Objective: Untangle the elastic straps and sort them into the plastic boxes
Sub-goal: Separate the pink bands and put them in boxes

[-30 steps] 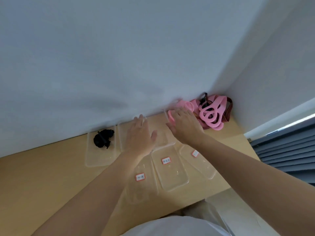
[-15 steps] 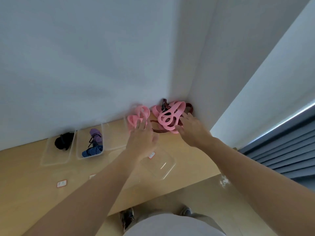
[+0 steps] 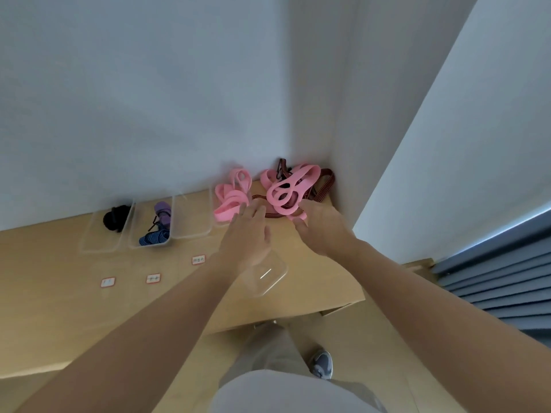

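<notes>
L hand (image 3: 247, 238) flat — R hand (image 3: 323, 231) at strap tangle (image 3: 284, 190)

Head view, steeply down, forward.

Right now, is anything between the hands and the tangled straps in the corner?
Nothing visible is. The right hand and the left hand are both at the near edge of the pink and brown tangle.
</notes>
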A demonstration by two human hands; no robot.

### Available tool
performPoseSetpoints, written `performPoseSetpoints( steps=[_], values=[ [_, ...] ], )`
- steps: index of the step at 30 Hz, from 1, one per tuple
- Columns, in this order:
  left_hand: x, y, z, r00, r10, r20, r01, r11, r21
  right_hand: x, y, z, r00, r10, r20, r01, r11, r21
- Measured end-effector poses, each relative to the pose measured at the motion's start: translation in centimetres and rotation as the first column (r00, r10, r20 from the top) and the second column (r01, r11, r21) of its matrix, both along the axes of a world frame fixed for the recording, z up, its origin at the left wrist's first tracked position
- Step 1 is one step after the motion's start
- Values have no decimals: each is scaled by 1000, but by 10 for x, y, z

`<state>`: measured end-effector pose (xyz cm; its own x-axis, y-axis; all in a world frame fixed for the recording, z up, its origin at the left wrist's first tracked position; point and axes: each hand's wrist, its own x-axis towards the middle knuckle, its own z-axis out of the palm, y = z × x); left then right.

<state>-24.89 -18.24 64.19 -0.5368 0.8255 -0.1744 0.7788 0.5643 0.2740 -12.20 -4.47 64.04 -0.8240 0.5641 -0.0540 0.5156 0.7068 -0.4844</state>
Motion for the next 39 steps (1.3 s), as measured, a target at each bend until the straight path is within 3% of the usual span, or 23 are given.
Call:
performPoseSetpoints(
  steps=[8, 10, 13, 16, 22, 26, 28, 32, 39],
  values=[
    [-39, 37, -17, 996, -86, -21, 88, 993, 82, -20, 15, -23, 979, -202, 18, 201, 979, 43],
    [-53, 56, -19, 993, -112, 31, 106, 984, 143, -35, 28, -26, 962, -274, 17, 274, 958, -79],
    [-70, 83, -24, 982, -135, 131, 109, 975, 193, -60, 47, -24, 905, -424, 34, 391, 799, -456],
    [-87, 107, -32, 967, -100, 233, 74, 990, 117, -86, 58, -27, 840, -534, 94, 447, 583, -679],
    [-106, 132, -47, 912, -135, 388, 140, 990, 16, -109, 72, -45, 726, -640, 251, 509, 255, -822],
    [-120, 141, -53, 875, -5, 484, -17, 999, 42, -108, 78, -55, 709, -641, 295, 527, 204, -825],
    [-123, 143, -51, 868, -2, 496, -11, 1000, 22, -108, 80, -57, 709, -638, 302, 506, 160, -848],
    [-120, 146, -39, 844, 14, 536, -9, 1000, -11, -103, 82, -47, 772, -593, 230, 429, 219, -876],
    [-94, 125, 28, 796, -78, 600, -81, 969, 232, -63, 92, 11, 903, -407, -139, 141, 585, -799]
  ],
)
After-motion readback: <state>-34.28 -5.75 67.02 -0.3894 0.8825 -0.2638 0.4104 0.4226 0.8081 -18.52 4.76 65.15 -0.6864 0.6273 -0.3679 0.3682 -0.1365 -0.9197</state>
